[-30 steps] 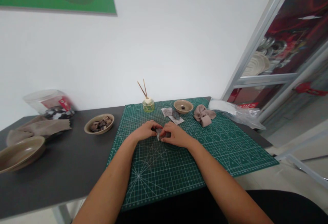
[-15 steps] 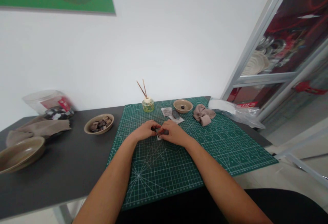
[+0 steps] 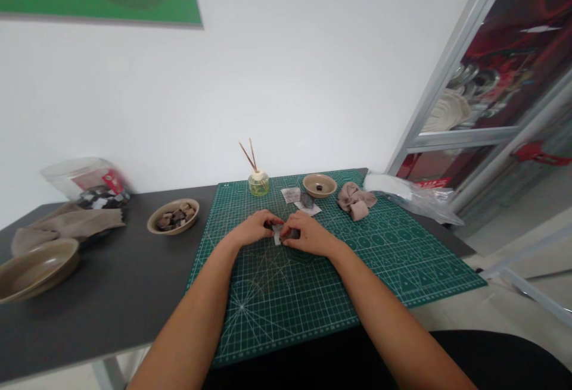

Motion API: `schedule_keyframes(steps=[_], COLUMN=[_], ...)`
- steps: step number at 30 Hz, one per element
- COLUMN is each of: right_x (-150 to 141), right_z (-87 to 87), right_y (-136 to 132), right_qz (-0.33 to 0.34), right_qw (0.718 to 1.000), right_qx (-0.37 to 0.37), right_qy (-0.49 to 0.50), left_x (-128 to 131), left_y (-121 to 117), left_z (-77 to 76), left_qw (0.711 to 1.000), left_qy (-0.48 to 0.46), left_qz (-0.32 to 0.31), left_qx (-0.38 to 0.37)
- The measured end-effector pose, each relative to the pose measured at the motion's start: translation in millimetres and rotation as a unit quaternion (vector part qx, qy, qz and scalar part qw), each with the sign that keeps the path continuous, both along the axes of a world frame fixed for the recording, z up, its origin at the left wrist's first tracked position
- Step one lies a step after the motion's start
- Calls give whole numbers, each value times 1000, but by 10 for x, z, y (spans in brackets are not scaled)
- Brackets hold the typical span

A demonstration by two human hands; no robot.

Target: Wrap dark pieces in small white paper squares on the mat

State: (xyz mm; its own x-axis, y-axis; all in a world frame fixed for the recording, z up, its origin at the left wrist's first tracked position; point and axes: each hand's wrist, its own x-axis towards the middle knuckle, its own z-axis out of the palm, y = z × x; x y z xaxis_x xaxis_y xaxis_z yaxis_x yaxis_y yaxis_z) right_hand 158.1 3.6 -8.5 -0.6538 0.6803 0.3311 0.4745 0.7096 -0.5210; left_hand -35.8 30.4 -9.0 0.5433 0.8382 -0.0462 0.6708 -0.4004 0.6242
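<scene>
My left hand and my right hand meet over the middle of the green cutting mat. Between their fingertips is a small grey-white sheet, paper or thin cloth. Both hands are closed, thumbs and fingers pinching at its edges. Something dark shows by the right fingers, too small to make out. Behind the hands lie a patterned pale square and a dark grey rounded piece on another pale square.
A small bowl with one dark piece stands beside a crumpled brown cloth. A reed diffuser is at the back. Leftward are a bowl of brown chunks, a larger bowl, another cloth and a clear tub.
My right fingers have shifted slightly right, away from the left ones, and more of the pale sheet shows between them. The left hand stays nearly in place.
</scene>
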Motion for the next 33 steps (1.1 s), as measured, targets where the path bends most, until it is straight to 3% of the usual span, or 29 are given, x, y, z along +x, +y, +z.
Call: schedule_keyframes(steps=[3,8,13,19,24,29,33], right_x=[-19,-12,-24,-15,-2,9,19], right_z=[-3,-16,-29,-39,-36,-54,-50], right_y=[1,23,7,24,15,49,36], right_qz=[14,-35,17,-12,29,-21,16], right_qw=[1000,999,1000,1000,1000,1000,1000], right_qx=[-3,10,-1,23,10,19,14], right_qy=[0,-3,4,0,5,2,6], left_x=[8,-4,-5,-3,7,13,14], left_y=[-7,6,17,10,-6,-16,-15], left_z=[8,-18,-31,-12,15,33,34], left_qw=[1000,1000,1000,1000,1000,1000,1000], left_qy=[-6,1,-3,-4,-4,0,-4], left_qz=[1,-2,4,-1,1,-7,2], left_qx=[5,2,6,2,3,-1,-3])
